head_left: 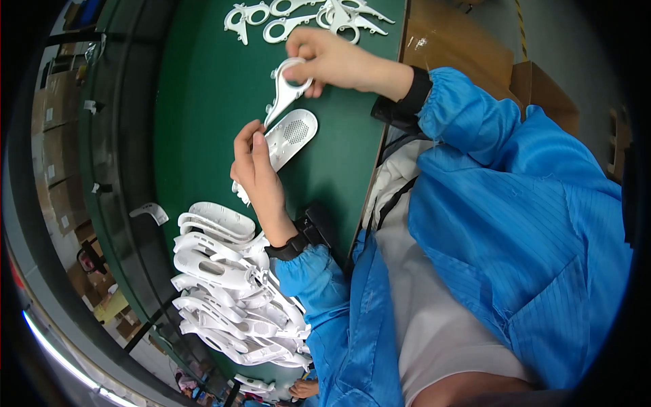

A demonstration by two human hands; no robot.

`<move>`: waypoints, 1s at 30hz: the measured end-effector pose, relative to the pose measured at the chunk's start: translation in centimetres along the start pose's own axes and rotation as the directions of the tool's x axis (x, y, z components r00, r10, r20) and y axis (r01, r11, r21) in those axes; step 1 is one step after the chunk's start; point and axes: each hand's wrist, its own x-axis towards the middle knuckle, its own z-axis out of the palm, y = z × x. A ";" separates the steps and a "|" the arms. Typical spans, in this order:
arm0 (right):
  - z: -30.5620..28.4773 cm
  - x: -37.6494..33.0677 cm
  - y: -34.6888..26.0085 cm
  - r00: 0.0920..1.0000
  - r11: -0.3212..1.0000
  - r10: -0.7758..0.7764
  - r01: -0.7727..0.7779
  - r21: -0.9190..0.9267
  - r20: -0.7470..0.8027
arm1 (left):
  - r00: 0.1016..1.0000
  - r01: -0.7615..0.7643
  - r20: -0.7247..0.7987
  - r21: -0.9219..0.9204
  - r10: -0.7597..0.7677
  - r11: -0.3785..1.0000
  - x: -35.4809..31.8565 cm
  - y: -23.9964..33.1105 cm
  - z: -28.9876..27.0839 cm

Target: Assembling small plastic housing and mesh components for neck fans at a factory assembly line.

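Note:
My right hand (332,62), the upper one in the picture, is closed on a white plastic ring-shaped part (280,97) with a tapering tail, thumb at the ring. Lower down, my left hand (256,169) grips a long white plastic shell (296,132) with a rounded end and a grille of small holes. The ring part's tail tip reaches the fingertips of my left hand, over the shell's edge. Whether the two parts touch is hidden by the fingers. Part of the shell is covered by my left hand.
On the green table (203,149), several loose ring parts (281,28) lie at the top. A pile of white shells (230,292) sits beside my left forearm, with a single curved piece (150,213) near the far edge. Another person's hand (303,388) shows at the bottom. Cardboard boxes (542,95) stand upper right.

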 end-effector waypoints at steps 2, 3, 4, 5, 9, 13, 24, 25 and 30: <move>1.6 0.1 0.6 0.995 1.000 0.016 -0.017 0.008 0.102 | 0.994 0.094 0.069 -0.101 -0.087 0.990 0.1 -0.5 0.2; 2.1 0.0 0.7 0.988 1.000 0.011 -0.012 0.003 0.154 | 0.994 0.098 0.064 -0.099 -0.092 0.990 0.1 -0.7 0.1; 2.5 -0.3 0.3 0.982 0.999 0.037 -0.032 -0.027 0.187 | 0.995 -0.008 0.103 0.102 -0.002 0.995 0.1 -0.9 -0.2; 2.4 -0.2 0.4 0.980 0.999 0.041 -0.037 -0.026 0.194 | 0.984 -0.121 0.161 0.293 0.076 0.948 0.0 -1.1 -0.3; 1.3 0.6 0.8 0.925 0.859 -0.085 0.256 -0.444 0.370 | 0.986 -0.125 0.148 0.339 0.078 0.933 -0.2 -1.1 -0.2; 1.4 1.0 1.1 0.824 0.722 -0.060 0.425 -0.546 0.563 | 0.974 -0.192 0.194 0.432 0.117 0.881 -0.5 -0.3 0.2; 1.7 2.0 1.2 0.723 0.575 -0.056 0.587 -0.569 0.689 | 0.938 -0.337 0.261 0.552 0.226 0.762 -0.8 -0.5 0.7; 2.9 2.5 0.8 0.712 0.582 -0.055 0.593 -0.556 0.700 | 0.941 -0.335 0.246 0.584 0.232 0.740 -1.3 -0.4 -0.1; 3.6 3.3 0.4 0.660 0.455 0.167 0.607 -0.651 0.733 | 0.955 -0.297 0.208 0.696 0.212 0.653 -1.3 -0.4 -0.3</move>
